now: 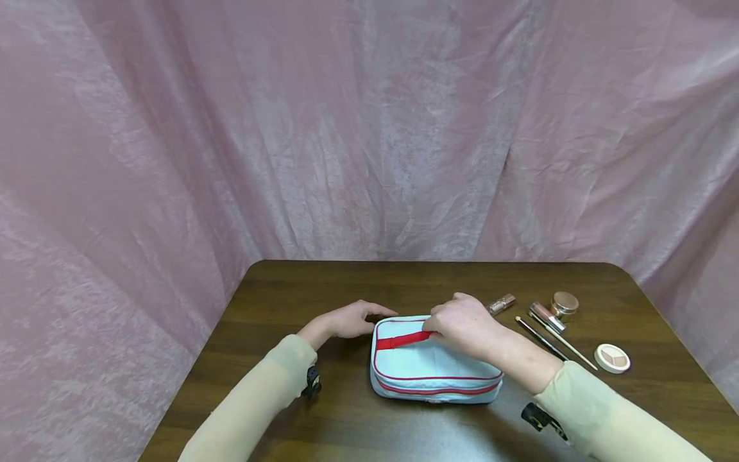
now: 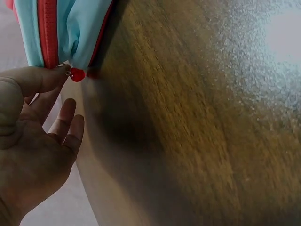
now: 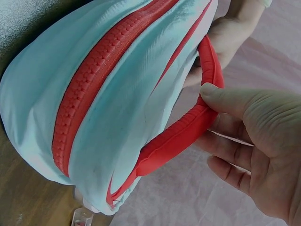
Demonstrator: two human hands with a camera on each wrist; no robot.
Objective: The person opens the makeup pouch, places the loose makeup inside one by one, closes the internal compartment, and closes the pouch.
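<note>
Right hand (image 1: 466,326) on red handle (image 1: 403,340)

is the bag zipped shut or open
The bag looks shut along the front: the teeth of the red zipper meet with no visible gap. Its back is hidden.

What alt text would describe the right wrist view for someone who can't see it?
The right hand pinches the padded red handle of a pale blue fabric bag between thumb and fingers. A red zipper curves along the bag's side, and the left hand shows partly hidden behind the handle. Wooden table appears at lower left.
</note>
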